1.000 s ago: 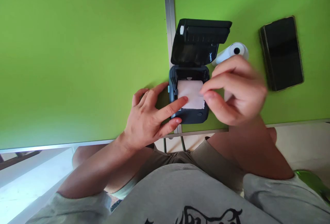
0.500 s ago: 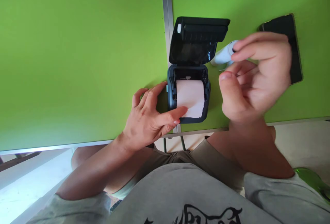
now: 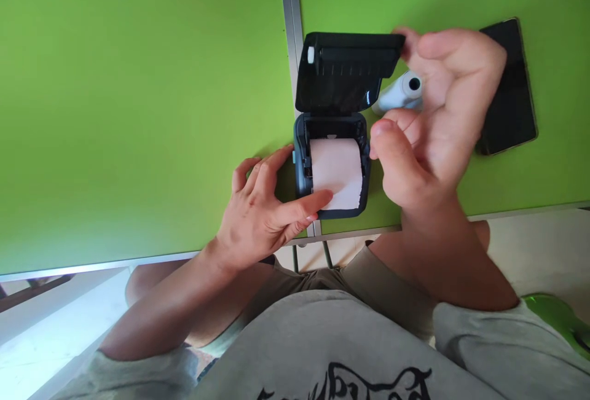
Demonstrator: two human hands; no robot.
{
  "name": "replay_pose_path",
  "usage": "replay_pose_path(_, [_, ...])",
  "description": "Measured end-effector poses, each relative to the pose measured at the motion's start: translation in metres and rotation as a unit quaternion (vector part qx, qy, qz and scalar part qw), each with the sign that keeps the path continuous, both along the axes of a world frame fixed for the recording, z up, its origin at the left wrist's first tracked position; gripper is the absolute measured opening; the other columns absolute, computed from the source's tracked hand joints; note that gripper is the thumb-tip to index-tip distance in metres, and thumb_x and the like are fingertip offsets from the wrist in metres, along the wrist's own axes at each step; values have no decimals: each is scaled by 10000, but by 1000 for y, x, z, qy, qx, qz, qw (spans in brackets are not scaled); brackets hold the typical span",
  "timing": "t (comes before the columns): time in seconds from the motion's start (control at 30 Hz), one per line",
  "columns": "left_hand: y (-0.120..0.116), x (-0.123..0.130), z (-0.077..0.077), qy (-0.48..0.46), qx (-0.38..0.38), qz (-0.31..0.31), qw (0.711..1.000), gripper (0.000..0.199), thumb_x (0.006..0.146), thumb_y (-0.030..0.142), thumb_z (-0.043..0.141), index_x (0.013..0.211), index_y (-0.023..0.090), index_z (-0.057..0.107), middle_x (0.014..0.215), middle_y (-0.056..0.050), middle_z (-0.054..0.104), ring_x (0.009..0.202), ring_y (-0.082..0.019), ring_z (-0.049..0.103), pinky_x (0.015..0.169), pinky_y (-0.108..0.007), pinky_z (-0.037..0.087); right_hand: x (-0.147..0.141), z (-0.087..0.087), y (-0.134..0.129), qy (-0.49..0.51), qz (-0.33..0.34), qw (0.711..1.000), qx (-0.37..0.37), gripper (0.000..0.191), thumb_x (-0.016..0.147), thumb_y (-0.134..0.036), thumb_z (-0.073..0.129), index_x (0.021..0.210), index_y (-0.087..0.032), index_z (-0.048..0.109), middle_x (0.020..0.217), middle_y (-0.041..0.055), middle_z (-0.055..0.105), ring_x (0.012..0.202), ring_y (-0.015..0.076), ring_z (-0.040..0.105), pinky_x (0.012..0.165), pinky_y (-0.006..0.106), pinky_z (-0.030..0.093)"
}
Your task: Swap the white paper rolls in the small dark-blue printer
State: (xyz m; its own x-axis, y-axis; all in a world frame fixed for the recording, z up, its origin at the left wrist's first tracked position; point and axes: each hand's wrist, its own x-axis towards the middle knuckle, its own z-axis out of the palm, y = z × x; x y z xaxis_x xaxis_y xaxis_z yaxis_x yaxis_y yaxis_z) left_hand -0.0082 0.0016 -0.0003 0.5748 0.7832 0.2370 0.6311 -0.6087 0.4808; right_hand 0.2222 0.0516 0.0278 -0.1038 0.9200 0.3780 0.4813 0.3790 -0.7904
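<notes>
A small dark portable receipt printer point(image 3: 298, 188) stands on the green table with its black lid point(image 3: 341, 83) raised. White paper point(image 3: 336, 166) from a roll lies in its bay, the loose end towards me. My left hand point(image 3: 258, 215) grips the printer: the thumb presses on the paper's near end while the fingertips rest at the left side. My right hand point(image 3: 442, 111) has its fingers apart and holds nothing. One fingertip is at the lid's upper right corner, and the thumb is close to the printer's right side. Behind that hand is a partly hidden white paper roll point(image 3: 394, 94).
On the right of the green table point(image 3: 138, 93) lies a black smartphone point(image 3: 511, 93). A grey metal strip point(image 3: 290, 13) runs along the joint between two table panels. The table's front edge point(image 3: 138, 260) is just before my lap.
My right hand has moved left and its fingers have reached up to the lid's corner. My left hand keeps its place on the printer and paper.
</notes>
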Motion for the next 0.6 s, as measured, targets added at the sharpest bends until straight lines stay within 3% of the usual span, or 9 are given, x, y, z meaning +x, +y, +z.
replay_pose_path(0.1, [0, 0, 0, -1, 13, -2, 1000, 376, 1045, 533, 389, 1370, 492, 573, 1506, -120, 442, 1342, -315, 504, 1088, -555, 395, -3, 1, -2, 98, -24, 995, 20, 379, 954, -376, 563, 1333, -377, 559, 1364, 22, 523, 967, 161, 634, 492, 265, 432])
replay_pose_path(0.23, [1, 1, 2, 2, 19, -3, 1000, 377, 1053, 523, 358, 1362, 471, 568, 1481, -133, 438, 1348, -313, 497, 1079, -566, 408, -5, -3, -1, 116, -26, 991, 58, 301, 932, -418, 592, 1217, -329, 633, 1187, 25, 572, 630, 102, 448, 454, 293, 398])
replay_pose_path(0.3, [2, 2, 5, 7, 14, -7, 1000, 369, 1054, 515, 370, 1357, 463, 575, 1485, -127, 429, 1348, -309, 497, 1083, -567, 410, -5, -4, 3, 135, -17, 986, 93, 213, 913, -387, 607, 1086, -274, 660, 1023, 31, 559, 553, 76, 359, 419, 289, 307])
replay_pose_path(0.4, [2, 1, 6, 17, 7, -15, 1000, 357, 1049, 507, 410, 1356, 452, 585, 1499, -115, 414, 1336, -309, 506, 1087, -562, 415, -5, -2, 6, 155, -26, 979, 128, 103, 891, -335, 626, 900, -234, 644, 775, 4, 487, 489, 69, 352, 467, 308, 265])
replay_pose_path(0.47, [2, 0, 5, 14, 11, -14, 1000, 361, 1050, 519, 403, 1362, 460, 575, 1505, -115, 413, 1336, -316, 509, 1081, -568, 415, -4, 1, 5, 142, -41, 981, 124, 134, 903, -326, 625, 810, -229, 620, 645, -20, 466, 466, 85, 382, 485, 314, 267])
replay_pose_path(0.6, [1, 0, -2, -8, 26, -7, 1000, 368, 1049, 520, 398, 1384, 475, 542, 1523, -128, 438, 1355, -324, 509, 1086, -562, 395, 3, 4, -7, 69, -53, 994, 64, 397, 965, -374, 588, 609, -209, 529, 483, -44, 417, 457, 85, 412, 470, 285, 250])
